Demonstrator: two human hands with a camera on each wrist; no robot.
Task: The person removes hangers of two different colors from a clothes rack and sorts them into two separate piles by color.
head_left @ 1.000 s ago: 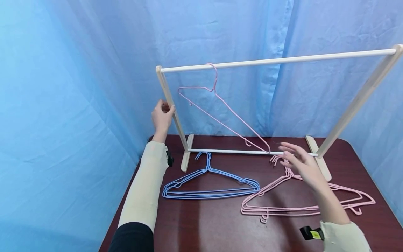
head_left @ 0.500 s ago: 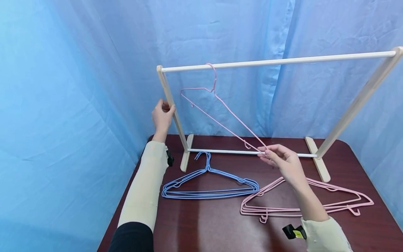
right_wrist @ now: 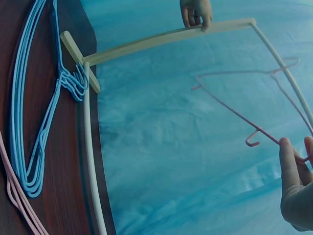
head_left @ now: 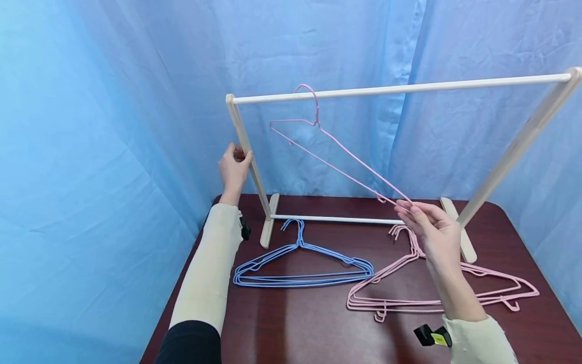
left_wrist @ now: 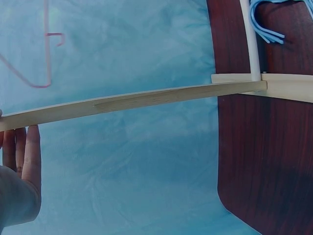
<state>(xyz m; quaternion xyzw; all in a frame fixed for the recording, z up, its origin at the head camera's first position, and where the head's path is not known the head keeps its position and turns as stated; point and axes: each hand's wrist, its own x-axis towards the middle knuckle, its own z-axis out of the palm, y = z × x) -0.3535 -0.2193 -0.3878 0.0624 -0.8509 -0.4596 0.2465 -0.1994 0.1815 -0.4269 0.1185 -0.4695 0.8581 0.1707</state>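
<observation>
One pink wire hanger [head_left: 345, 149] slants at the rack's white top rail [head_left: 400, 89], its hook arching over the rail with a gap above it. My right hand [head_left: 434, 230] pinches that hanger's lower right corner between thumb and fingers. In the right wrist view the fingers [right_wrist: 287, 164] hold the same corner, and a small side hook hangs near them. On the left, my left hand [head_left: 235, 167] grips the rack's wooden upright [head_left: 245, 136]. The left wrist view shows its fingers [left_wrist: 32, 152] against the upright's edge.
Several blue hangers [head_left: 304, 284] lie stacked on the dark red table [head_left: 318, 333]. To their right lie several pink hangers [head_left: 404, 302], partly behind my right forearm. The lower rail [head_left: 336, 219] joins two wooden feet. A blue curtain [head_left: 136, 126] surrounds the table.
My right hand has reached the hanging pink hanger, pinched its lower corner, then drawn it rightward. The hanger's hook has risen above the rail. The left hand has stayed on the upright.
</observation>
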